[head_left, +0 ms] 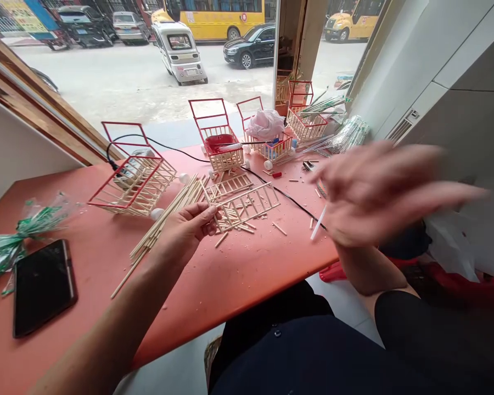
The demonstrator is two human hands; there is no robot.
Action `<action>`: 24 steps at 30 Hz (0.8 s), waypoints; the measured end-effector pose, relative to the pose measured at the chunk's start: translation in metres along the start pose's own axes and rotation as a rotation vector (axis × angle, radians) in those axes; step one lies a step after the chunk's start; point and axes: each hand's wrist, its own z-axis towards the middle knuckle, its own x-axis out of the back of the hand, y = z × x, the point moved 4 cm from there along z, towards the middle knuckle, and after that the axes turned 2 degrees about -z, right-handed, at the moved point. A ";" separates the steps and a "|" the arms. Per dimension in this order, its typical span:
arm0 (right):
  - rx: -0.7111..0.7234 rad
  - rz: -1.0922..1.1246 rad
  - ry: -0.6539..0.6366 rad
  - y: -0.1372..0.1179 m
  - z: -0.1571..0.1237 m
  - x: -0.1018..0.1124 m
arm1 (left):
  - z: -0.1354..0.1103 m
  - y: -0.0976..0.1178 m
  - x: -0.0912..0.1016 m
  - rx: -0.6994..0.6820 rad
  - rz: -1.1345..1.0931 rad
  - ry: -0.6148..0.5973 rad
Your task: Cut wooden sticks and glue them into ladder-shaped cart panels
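Note:
My left hand [195, 222] pinches the near left end of a ladder-like frame [249, 206] made of thin pale wooden sticks. The frame is tilted above a heap of short cut sticks [236, 216]. A similar small frame [230, 186] lies behind it. Beside my left wrist lies a bundle of long wooden sticks [164, 222]. My right hand [387, 192] is raised over the table's right side, smeared by motion. Its fingers look stretched out and apart, with nothing visible in them. A white glue-stick-like rod [318, 223] lies near it on the table.
Miniature stick carts with red handles stand along the back, including one at left [134, 184] and one in the middle [226, 156]. A black cable [288, 198] crosses the orange table [214, 291]. A phone [45, 288] and plastic-wrapped bundles [37, 225] lie at left.

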 end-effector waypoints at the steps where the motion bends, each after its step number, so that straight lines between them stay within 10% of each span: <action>1: 0.069 0.090 0.085 0.007 0.005 -0.004 | 0.002 0.001 0.000 -0.012 -0.015 0.013; 7: -0.174 -0.094 -0.107 0.065 -0.002 -0.034 | 0.003 -0.005 0.010 0.010 -0.036 0.017; 24: 0.132 -0.036 -0.607 0.049 -0.045 -0.061 | 0.004 -0.007 0.023 -0.046 -0.012 0.084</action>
